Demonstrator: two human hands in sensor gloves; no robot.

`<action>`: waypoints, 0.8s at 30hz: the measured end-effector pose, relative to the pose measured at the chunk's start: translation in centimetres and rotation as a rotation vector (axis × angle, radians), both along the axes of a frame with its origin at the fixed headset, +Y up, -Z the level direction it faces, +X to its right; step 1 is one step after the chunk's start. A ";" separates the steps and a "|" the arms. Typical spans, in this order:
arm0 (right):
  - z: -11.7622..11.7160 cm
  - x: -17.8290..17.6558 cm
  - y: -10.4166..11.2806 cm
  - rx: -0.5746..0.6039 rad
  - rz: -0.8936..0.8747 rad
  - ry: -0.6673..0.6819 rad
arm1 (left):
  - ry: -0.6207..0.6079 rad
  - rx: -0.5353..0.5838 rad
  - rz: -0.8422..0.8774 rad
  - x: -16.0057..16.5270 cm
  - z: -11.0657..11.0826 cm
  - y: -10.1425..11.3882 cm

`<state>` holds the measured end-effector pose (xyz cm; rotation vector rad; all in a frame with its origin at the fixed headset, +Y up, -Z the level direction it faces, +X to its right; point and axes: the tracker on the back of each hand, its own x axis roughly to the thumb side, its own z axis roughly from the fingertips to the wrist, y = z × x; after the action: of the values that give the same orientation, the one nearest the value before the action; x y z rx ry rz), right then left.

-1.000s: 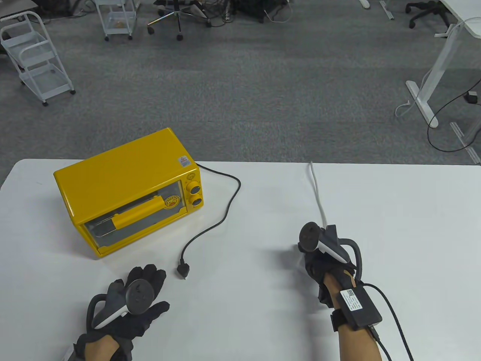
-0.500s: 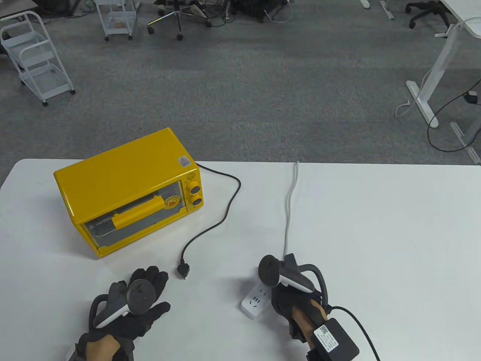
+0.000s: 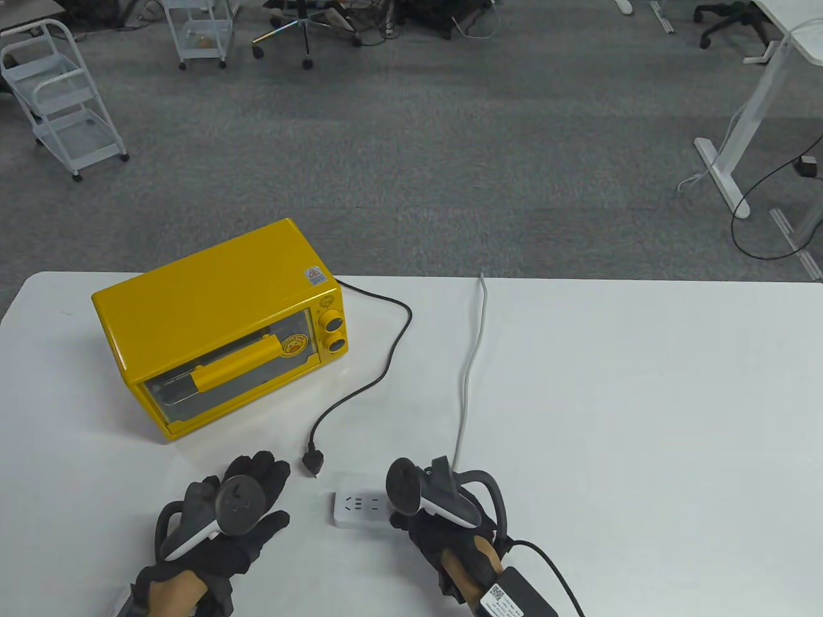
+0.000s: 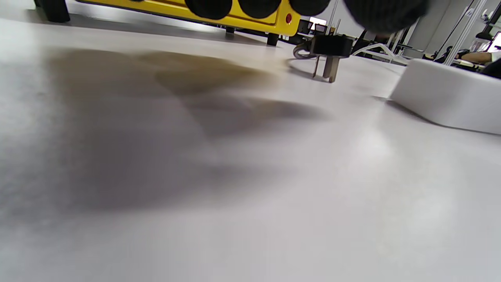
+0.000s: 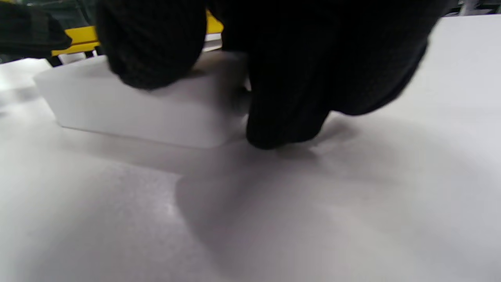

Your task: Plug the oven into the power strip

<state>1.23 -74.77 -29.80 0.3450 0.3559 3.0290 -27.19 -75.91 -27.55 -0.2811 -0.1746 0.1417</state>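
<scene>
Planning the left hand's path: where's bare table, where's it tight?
Bare: right of the white cord to the table edge. Tight: the plug lies between left hand, oven and strip, which the right hand grips.

Grey carpet floor [image 3: 411, 148], white wire carts [image 3: 61, 96] far left, office chair [image 3: 302, 26], white desk legs [image 3: 739, 141] right.

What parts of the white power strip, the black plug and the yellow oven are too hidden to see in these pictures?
- Power strip: in the table view the right hand and its tracker cover its right end, so the socket count is unknown.
- Plug: in the left wrist view a blurred fingertip hides its top.
- Oven: its back, where the cord starts, faces away in the table view.
- Right wrist view: the gloved fingers block most of the strip's top.
</scene>
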 end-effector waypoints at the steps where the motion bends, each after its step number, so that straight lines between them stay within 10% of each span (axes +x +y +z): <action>1: 0.1 -0.2 0.0 0.007 0.007 -0.018 | -0.003 0.019 0.012 0.1 -0.1 0.2; 8: 0.3 -0.2 -0.2 0.012 -0.013 -0.039 | -0.020 0.226 0.004 2.3 -2.2 2.0; 24: 0.4 -0.2 -0.3 -0.014 -0.015 -0.029 | -0.114 0.175 -0.183 6.7 -6.1 0.1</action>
<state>1.01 -75.03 -29.40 0.3016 0.3708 3.0121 -20.47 -75.85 -33.61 -0.1302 -0.2721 -0.0715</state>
